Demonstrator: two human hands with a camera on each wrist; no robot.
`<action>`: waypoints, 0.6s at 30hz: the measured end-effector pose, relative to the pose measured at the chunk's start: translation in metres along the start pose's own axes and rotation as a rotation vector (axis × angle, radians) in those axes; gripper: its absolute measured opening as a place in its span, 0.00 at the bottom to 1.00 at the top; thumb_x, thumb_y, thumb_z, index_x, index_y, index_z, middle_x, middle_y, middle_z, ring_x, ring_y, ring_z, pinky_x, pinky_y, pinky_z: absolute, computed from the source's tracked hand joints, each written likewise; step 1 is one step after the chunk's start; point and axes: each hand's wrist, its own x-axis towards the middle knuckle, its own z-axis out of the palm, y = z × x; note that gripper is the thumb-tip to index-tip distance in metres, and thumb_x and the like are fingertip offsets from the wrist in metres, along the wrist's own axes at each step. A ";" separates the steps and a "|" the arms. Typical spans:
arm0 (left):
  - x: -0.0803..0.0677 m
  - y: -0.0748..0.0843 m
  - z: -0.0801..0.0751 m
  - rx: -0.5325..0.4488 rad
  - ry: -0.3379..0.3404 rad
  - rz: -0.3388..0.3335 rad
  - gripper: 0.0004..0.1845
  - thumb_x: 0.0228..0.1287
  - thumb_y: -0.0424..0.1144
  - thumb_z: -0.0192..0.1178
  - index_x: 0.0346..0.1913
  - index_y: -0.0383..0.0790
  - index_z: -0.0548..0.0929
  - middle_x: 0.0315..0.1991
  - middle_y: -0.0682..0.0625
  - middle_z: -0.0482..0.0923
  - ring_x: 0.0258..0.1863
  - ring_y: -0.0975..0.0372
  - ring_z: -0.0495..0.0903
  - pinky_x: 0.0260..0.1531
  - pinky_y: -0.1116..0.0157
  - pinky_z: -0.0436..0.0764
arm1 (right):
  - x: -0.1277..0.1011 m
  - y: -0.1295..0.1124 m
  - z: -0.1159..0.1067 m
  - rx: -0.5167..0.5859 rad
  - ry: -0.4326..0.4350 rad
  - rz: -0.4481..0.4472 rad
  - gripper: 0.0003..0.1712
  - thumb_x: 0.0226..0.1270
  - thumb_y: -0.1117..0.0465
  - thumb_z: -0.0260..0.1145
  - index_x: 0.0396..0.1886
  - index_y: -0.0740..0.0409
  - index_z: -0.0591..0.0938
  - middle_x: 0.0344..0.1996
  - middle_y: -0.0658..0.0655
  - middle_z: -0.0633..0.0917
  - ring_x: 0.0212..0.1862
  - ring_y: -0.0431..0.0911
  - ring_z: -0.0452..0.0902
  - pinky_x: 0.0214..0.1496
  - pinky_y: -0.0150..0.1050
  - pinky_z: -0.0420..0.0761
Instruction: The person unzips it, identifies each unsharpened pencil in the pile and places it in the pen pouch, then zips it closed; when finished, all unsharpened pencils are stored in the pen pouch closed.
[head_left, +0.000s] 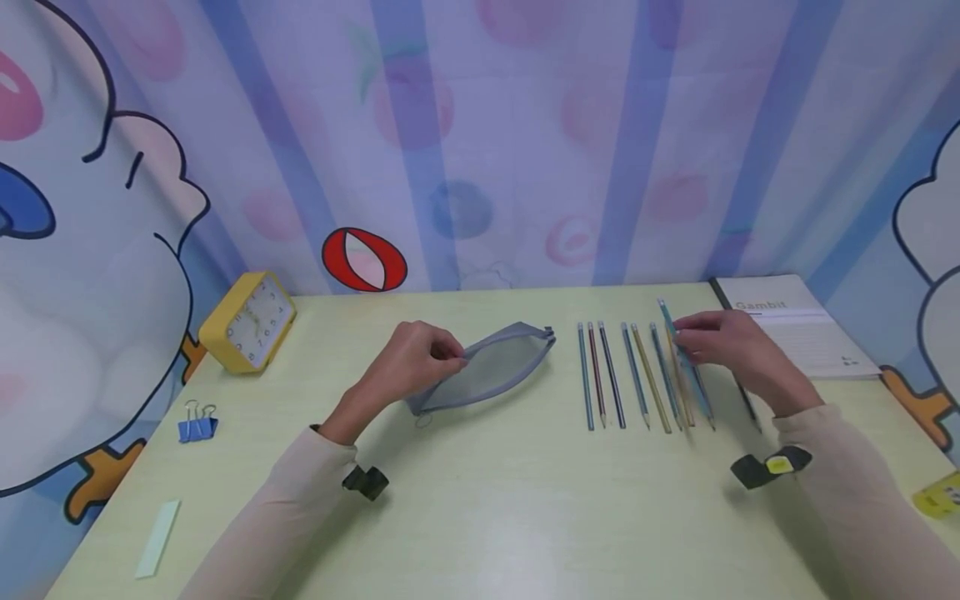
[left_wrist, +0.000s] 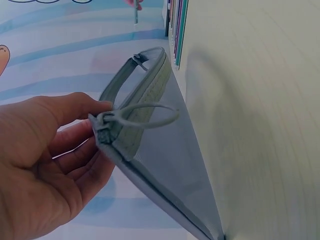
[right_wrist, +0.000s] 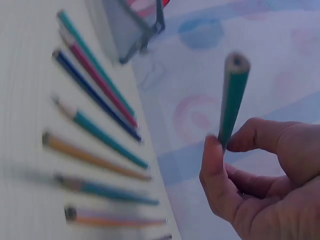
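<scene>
Pale green desk point(head_left: 480, 517) before a cartoon curtain: I worked pouch and pencils.
My left hand point(head_left: 416, 358) pinched the grey mesh pouch point(head_left: 491, 367) open; my right hand point(head_left: 731, 346) pinched a teal pencil point(right_wrist: 231, 97) over the pencil row point(head_left: 637, 375); best fed tip-first, I judged.

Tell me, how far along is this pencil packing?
Barely begun. Done: the left hand holds the grey pencil case open at its edge. In hand: the right hand pinches one teal pencil, lifted off the table. Left: the other pencils lie in their row; none shows inside the case.
</scene>
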 end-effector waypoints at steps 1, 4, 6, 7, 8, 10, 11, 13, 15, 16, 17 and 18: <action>0.000 0.000 0.000 0.000 0.000 -0.002 0.07 0.64 0.37 0.68 0.41 0.40 0.91 0.34 0.50 0.89 0.31 0.64 0.83 0.36 0.68 0.84 | -0.001 -0.004 0.003 0.037 -0.025 -0.014 0.35 0.79 0.49 0.56 0.73 0.69 0.66 0.68 0.72 0.72 0.51 0.36 0.82 0.59 0.39 0.82; 0.001 0.001 0.002 0.001 0.004 -0.011 0.07 0.64 0.38 0.68 0.41 0.40 0.91 0.34 0.50 0.89 0.31 0.63 0.83 0.35 0.68 0.84 | -0.002 -0.018 0.014 0.151 -0.096 -0.039 0.35 0.79 0.51 0.57 0.74 0.70 0.64 0.71 0.71 0.69 0.49 0.29 0.79 0.54 0.28 0.80; 0.001 0.002 0.002 0.005 0.011 -0.011 0.07 0.64 0.38 0.68 0.41 0.40 0.91 0.34 0.50 0.89 0.31 0.63 0.83 0.35 0.67 0.84 | -0.003 -0.028 0.024 0.213 -0.140 -0.043 0.33 0.79 0.54 0.57 0.73 0.71 0.64 0.69 0.68 0.72 0.48 0.29 0.79 0.53 0.27 0.80; 0.001 0.002 0.002 0.007 0.014 -0.012 0.07 0.64 0.38 0.68 0.41 0.40 0.91 0.34 0.50 0.89 0.31 0.63 0.83 0.35 0.67 0.83 | -0.003 -0.033 0.029 0.240 -0.162 -0.038 0.32 0.78 0.55 0.57 0.73 0.71 0.65 0.66 0.66 0.74 0.48 0.30 0.79 0.53 0.27 0.80; 0.002 0.003 0.003 0.007 0.016 -0.011 0.07 0.64 0.38 0.68 0.41 0.40 0.91 0.34 0.49 0.89 0.31 0.63 0.83 0.35 0.67 0.83 | -0.003 -0.038 0.035 0.267 -0.185 -0.033 0.31 0.78 0.57 0.57 0.72 0.72 0.65 0.63 0.62 0.76 0.48 0.32 0.80 0.53 0.28 0.81; 0.003 0.003 0.004 0.005 0.019 -0.013 0.07 0.63 0.38 0.69 0.41 0.40 0.91 0.34 0.49 0.89 0.31 0.63 0.83 0.35 0.67 0.83 | -0.003 -0.046 0.047 0.318 -0.231 -0.022 0.30 0.77 0.60 0.56 0.70 0.73 0.66 0.56 0.56 0.80 0.49 0.36 0.81 0.53 0.31 0.83; 0.003 0.004 0.005 0.003 0.019 -0.013 0.07 0.63 0.38 0.69 0.41 0.40 0.91 0.34 0.49 0.89 0.31 0.63 0.83 0.35 0.67 0.83 | -0.002 -0.049 0.053 0.350 -0.255 -0.011 0.29 0.76 0.60 0.57 0.69 0.73 0.67 0.52 0.53 0.81 0.48 0.37 0.82 0.52 0.32 0.83; 0.004 0.004 0.006 -0.005 0.016 -0.020 0.07 0.63 0.37 0.69 0.41 0.40 0.91 0.34 0.49 0.89 0.31 0.63 0.83 0.35 0.68 0.83 | 0.000 -0.055 0.066 0.413 -0.304 0.005 0.28 0.75 0.62 0.58 0.68 0.74 0.68 0.47 0.49 0.83 0.46 0.39 0.83 0.51 0.32 0.84; 0.005 0.004 0.008 -0.013 0.013 -0.030 0.07 0.63 0.38 0.69 0.41 0.40 0.91 0.34 0.49 0.89 0.32 0.63 0.83 0.35 0.68 0.83 | 0.003 -0.058 0.078 0.486 -0.350 0.019 0.27 0.76 0.63 0.57 0.67 0.76 0.67 0.44 0.49 0.85 0.45 0.39 0.84 0.49 0.32 0.85; 0.005 0.005 0.008 -0.016 0.011 -0.035 0.07 0.63 0.38 0.69 0.41 0.40 0.91 0.34 0.49 0.89 0.32 0.63 0.83 0.35 0.68 0.83 | 0.004 -0.059 0.084 0.522 -0.371 0.025 0.27 0.76 0.64 0.57 0.67 0.77 0.67 0.42 0.49 0.85 0.43 0.39 0.85 0.47 0.32 0.86; 0.005 0.005 0.009 -0.019 0.009 -0.037 0.07 0.63 0.38 0.69 0.41 0.40 0.91 0.34 0.49 0.89 0.32 0.63 0.82 0.35 0.68 0.83 | 0.006 -0.060 0.090 0.548 -0.384 0.036 0.26 0.76 0.64 0.57 0.66 0.77 0.67 0.41 0.49 0.86 0.42 0.39 0.86 0.45 0.32 0.86; 0.006 0.005 0.009 -0.021 0.007 -0.040 0.07 0.63 0.38 0.69 0.41 0.40 0.91 0.34 0.49 0.89 0.32 0.63 0.82 0.35 0.68 0.84 | 0.008 -0.061 0.095 0.571 -0.399 0.045 0.26 0.76 0.65 0.57 0.66 0.77 0.67 0.41 0.50 0.86 0.42 0.40 0.87 0.45 0.31 0.86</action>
